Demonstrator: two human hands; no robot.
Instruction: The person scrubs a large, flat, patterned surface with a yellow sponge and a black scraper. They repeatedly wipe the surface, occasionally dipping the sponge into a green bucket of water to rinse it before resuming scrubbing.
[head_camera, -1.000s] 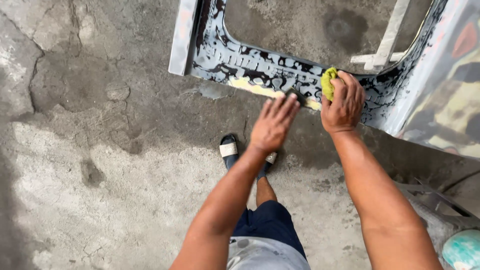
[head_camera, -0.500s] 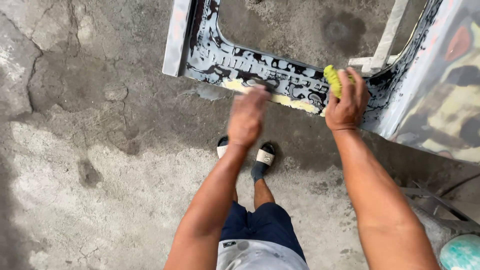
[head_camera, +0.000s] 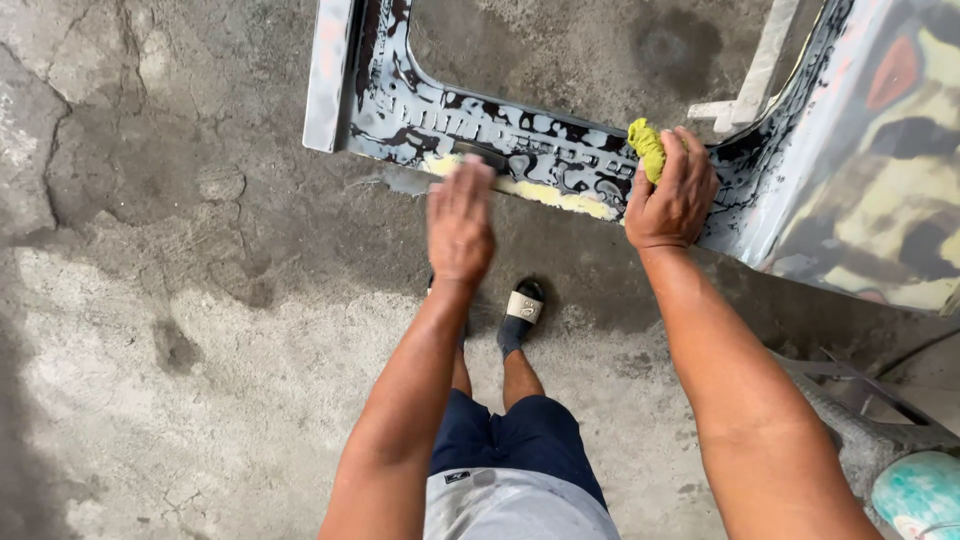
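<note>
Already, in the head view, a pale yellow filler strip (head_camera: 545, 192) runs along the lower edge of the grey, black-mottled metal panel (head_camera: 480, 125) at twelve o'clock. The left hand (head_camera: 460, 225), flat and blurred, presses something dark on the strip's left end; what it holds I cannot tell. The right hand (head_camera: 675, 195) at one o'clock grips a yellow-green rag (head_camera: 647, 148) against the panel. Judging by this, the strip looks only partly smoothed

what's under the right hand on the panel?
A yellow-green rag bunched under the right hand, pressed on the stripped metal panel. The panel surface beneath is covered.
</note>
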